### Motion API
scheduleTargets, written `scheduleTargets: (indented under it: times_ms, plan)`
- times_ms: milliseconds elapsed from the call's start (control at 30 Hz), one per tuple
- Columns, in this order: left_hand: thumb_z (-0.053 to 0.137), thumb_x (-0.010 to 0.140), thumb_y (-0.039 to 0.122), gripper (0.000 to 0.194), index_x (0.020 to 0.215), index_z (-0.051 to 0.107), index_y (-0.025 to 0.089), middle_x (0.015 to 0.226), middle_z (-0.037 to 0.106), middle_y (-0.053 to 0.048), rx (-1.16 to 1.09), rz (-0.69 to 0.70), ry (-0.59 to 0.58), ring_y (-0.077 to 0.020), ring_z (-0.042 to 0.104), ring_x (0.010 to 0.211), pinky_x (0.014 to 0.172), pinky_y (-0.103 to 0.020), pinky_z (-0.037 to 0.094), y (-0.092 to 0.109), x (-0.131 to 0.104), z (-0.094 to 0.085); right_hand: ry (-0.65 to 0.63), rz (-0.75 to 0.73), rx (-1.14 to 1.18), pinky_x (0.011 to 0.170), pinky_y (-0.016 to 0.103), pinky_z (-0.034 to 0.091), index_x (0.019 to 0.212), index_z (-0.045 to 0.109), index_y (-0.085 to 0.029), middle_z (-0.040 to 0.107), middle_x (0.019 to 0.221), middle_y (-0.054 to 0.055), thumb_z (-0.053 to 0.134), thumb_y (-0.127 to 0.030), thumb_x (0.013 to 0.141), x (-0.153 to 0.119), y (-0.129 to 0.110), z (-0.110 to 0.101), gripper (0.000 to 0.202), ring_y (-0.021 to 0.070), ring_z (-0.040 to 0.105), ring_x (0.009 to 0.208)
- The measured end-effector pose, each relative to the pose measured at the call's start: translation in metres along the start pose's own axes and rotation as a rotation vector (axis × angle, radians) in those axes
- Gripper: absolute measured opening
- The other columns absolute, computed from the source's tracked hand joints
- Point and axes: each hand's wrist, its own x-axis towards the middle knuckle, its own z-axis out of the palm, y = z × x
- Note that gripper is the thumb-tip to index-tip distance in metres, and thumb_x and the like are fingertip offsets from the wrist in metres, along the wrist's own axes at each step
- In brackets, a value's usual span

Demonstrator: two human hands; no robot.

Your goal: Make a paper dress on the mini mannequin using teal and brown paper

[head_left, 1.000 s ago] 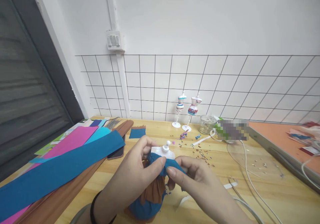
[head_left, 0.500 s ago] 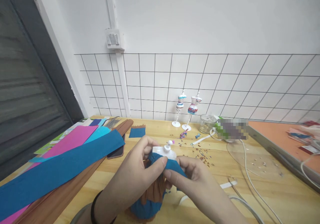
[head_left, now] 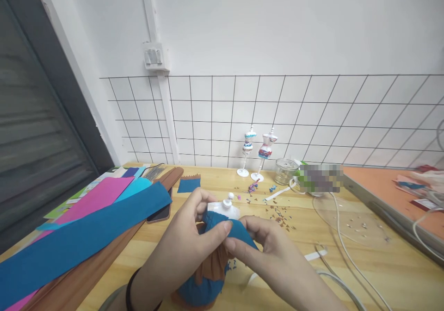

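A small white dress form point(head_left: 224, 208) stands before me, its round neck knob and shoulders bare. Below them it wears blue crepe paper round the chest, and a gathered brown and blue skirt point(head_left: 203, 288) hangs lower down. My left hand point(head_left: 197, 232) wraps the form from the left, its thumb pressing the blue paper at the front. Between the thumb and fingers of my right hand point(head_left: 262, 244) is the loose end of a blue crepe paper strip point(head_left: 241, 232), stretched out to the right of the chest. The form's base is hidden.
Crepe paper sheets point(head_left: 86, 234) in blue, pink and brown lie at the left, over part of a phone point(head_left: 159, 212). Two small mannequins point(head_left: 265, 150) stand at the back beside a glass jar point(head_left: 286, 171). Paper scraps point(head_left: 279, 214), white cords point(head_left: 342, 241) and a clear sheet lie at the right.
The view has shifted slightly. My hands stay at the chest of the dress form, and the right hand's blue strip is drawn a little flatter against it.
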Motion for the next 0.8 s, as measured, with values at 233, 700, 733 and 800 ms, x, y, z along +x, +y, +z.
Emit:
scheduleTargets:
  times_ms: [233, 700, 733, 800]
  plan:
    - [0.056, 0.081, 0.020, 0.015, 0.089, 0.044, 0.024, 0.076, 0.050, 0.006, -0.099, -0.008, -0.023, -0.0105, 0.049, 0.071, 0.062, -0.021, 0.039, -0.006, 0.003, -0.002, 0.061, -0.034, -0.054, 0.059, 0.023, 0.041, 0.068, 0.059, -0.019, 0.057, 0.065, -0.002, 0.061, -0.046, 0.079, -0.003, 0.004, -0.010, 0.029, 0.0123, 0.051, 0.064]
    - [0.056, 0.083, 0.023, 0.015, 0.095, 0.046, 0.024, 0.081, 0.056, 0.005, -0.066, 0.010, -0.079, -0.0123, 0.054, 0.077, 0.066, -0.022, 0.042, -0.005, 0.005, -0.004, 0.127, -0.054, -0.073, 0.063, 0.022, 0.045, 0.072, 0.067, -0.021, 0.065, 0.069, -0.001, 0.063, -0.043, 0.079, -0.004, 0.004, -0.013, 0.023, 0.0131, 0.057, 0.068]
    - [0.055, 0.083, 0.022, 0.016, 0.095, 0.046, 0.024, 0.080, 0.056, 0.005, -0.061, 0.009, -0.077, -0.0122, 0.054, 0.076, 0.066, -0.022, 0.042, -0.005, 0.004, -0.004, 0.126, -0.061, -0.077, 0.062, 0.021, 0.045, 0.072, 0.068, -0.021, 0.066, 0.069, -0.001, 0.063, -0.043, 0.079, -0.005, 0.003, -0.012, 0.023, 0.0130, 0.057, 0.067]
    - [0.055, 0.083, 0.022, 0.016, 0.096, 0.045, 0.024, 0.080, 0.056, 0.005, -0.046, -0.001, -0.070, -0.0126, 0.055, 0.077, 0.066, -0.022, 0.043, -0.004, 0.002, -0.003, 0.116, -0.087, -0.086, 0.062, 0.021, 0.047, 0.073, 0.069, -0.022, 0.068, 0.069, -0.001, 0.063, -0.042, 0.079, -0.007, 0.002, -0.011, 0.021, 0.0130, 0.059, 0.066]
